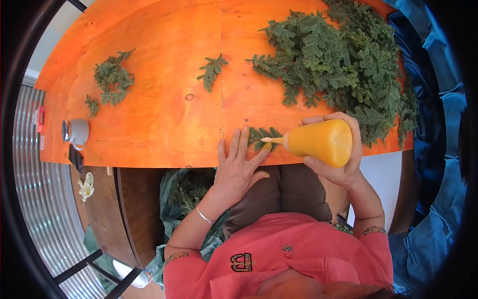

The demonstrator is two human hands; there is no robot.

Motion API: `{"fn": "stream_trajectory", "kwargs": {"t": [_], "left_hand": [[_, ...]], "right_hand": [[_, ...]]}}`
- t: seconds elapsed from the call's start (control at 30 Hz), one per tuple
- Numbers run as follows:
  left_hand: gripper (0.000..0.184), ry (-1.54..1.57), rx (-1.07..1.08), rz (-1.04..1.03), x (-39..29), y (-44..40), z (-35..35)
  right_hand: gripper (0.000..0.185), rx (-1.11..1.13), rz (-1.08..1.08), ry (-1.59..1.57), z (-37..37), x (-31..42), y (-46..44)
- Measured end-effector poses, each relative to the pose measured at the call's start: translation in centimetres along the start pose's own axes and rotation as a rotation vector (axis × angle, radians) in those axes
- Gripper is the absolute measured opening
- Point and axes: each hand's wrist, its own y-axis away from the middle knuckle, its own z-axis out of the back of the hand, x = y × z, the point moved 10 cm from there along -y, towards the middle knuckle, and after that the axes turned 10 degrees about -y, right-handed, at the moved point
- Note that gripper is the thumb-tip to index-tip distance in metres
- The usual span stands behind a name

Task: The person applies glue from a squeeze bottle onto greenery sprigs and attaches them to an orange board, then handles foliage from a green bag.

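Observation:
My right hand (343, 164) is wrapped round a yellow squeeze bottle (321, 143), tipped on its side with its nozzle pointing left. The nozzle tip lies over a small green leafy sprig (258, 134) near the table's front edge; whether it touches the leaves I cannot tell. Flat on the orange table (164, 129) rests my left hand (238, 162), fingers spread, with its fingertips against the sprig's left end and lower side. Part of the sprig is hidden by the nozzle and fingers.
A large heap of green sprigs (338, 65) covers the table's right side. One loose sprig (212, 71) lies mid-table, and a small cluster (114, 77) lies left. A grey-white mug (78, 131) stands by the left edge. Below the table is a plastic bag (184, 189) with greenery.

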Motion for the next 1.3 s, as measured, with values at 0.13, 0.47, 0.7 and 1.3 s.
{"fn": "stream_trajectory", "kwargs": {"t": [0.13, 0.47, 0.7, 1.3], "left_hand": [[0.067, 0.007, 0.006, 0.004, 0.1, 0.0, -0.1], [0.064, 0.023, 0.005, 0.01, 0.1, 0.0, -0.1], [0.062, 0.016, 0.011, 0.01, 0.0, 0.0, 0.0], [0.059, 0.004, 0.022, 0.01, -0.1, -0.1, 0.1]], "right_hand": [[0.078, -0.005, 0.014, -0.014, 0.0, 0.1, 0.1], [0.077, 0.032, 0.027, 0.04, 0.1, 0.5, -0.3], [0.076, -0.004, -0.006, 0.053, 1.7, 1.1, -0.6], [0.076, -0.022, -0.031, 0.131, 4.0, 1.9, -0.1]]}}
